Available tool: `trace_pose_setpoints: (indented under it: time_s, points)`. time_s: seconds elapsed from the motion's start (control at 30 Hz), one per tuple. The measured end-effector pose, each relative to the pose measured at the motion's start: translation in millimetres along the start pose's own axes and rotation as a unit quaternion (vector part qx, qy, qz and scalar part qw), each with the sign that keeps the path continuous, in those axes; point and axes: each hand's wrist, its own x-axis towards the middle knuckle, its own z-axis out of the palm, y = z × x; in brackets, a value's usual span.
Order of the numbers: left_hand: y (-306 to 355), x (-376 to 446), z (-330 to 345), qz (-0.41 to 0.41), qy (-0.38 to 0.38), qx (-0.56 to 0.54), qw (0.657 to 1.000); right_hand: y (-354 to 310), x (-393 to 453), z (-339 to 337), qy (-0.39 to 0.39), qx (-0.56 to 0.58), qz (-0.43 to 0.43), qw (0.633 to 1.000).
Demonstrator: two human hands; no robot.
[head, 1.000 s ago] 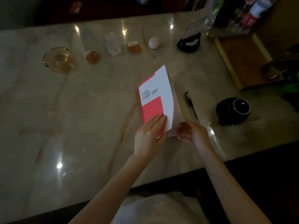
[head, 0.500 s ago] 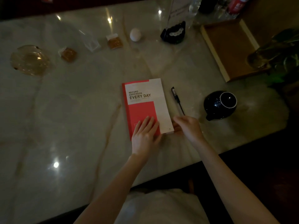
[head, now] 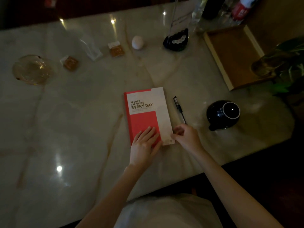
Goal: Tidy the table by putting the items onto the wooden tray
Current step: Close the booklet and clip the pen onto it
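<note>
A red and white notebook [head: 146,109] lies closed and flat on the marble table [head: 65,129]. My left hand [head: 145,145] rests flat on its near red corner, fingers spread. My right hand [head: 185,137] pinches the notebook's near right corner. A black pen [head: 179,109] lies just right of the notebook. A black teapot [head: 222,114] sits further right. The wooden tray [head: 230,55] stands at the far right with nothing on its visible floor.
Along the far side lie a glass ashtray [head: 32,69], two small amber packets [head: 70,63] [head: 116,49], a clear wrapper [head: 93,50], a white ball [head: 137,42] and a black sign holder [head: 176,40]. Bottles [head: 240,9] and a plant [head: 286,66] crowd the tray's right side.
The notebook's cover was lifted a second ago; it has been closed and now lies flat. My left hand pressed down on it, and my right hand moved to its corner.
</note>
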Motion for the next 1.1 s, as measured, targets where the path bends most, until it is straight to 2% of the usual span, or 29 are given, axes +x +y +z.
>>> trace_pose_setpoints:
  time_s: [0.1,0.2,0.27,0.33,0.53,0.73,0.8,0.9,1.1]
  points:
    - [1.9,9.9,-20.9,-0.082,0.061,-0.113,0.988,-7.2,4.7,-4.2,0.009,0.007,0.005,1.000]
    - [-8.4,15.0,-31.8,-0.136,0.141,-0.085,0.977,-12.7,7.6,-1.1,0.023,0.007,0.003,1.000]
    - [-19.0,14.7,-32.2,-0.182,0.124,-0.030,0.975,-15.6,6.0,3.2,0.055,0.002,-0.011,0.998]
    - [-28.0,10.4,-29.6,-0.216,0.066,0.006,0.974,-16.0,2.8,5.3,0.105,-0.033,-0.051,0.993]
    - [-42.0,-3.6,-20.7,-0.155,-0.007,0.069,0.985,-11.2,2.2,8.4,0.154,-0.144,-0.101,0.972]
    - [-44.9,-4.2,-16.7,-0.130,-0.032,0.097,0.986,-5.6,10.7,8.1,0.179,-0.251,-0.115,0.944]
    - [-43.9,-2.6,-19.0,-0.126,-0.037,0.113,0.985,-8.6,13.3,6.5,0.182,-0.256,-0.108,0.943]
    - [-43.7,-0.7,-22.7,-0.115,-0.036,0.142,0.983,-14.2,21.3,3.2,0.179,-0.211,-0.047,0.960]
    - [-44.8,17.1,-37.4,-0.094,0.028,0.114,0.989,-22.6,42.5,-3.8,0.166,-0.221,-0.013,0.961]
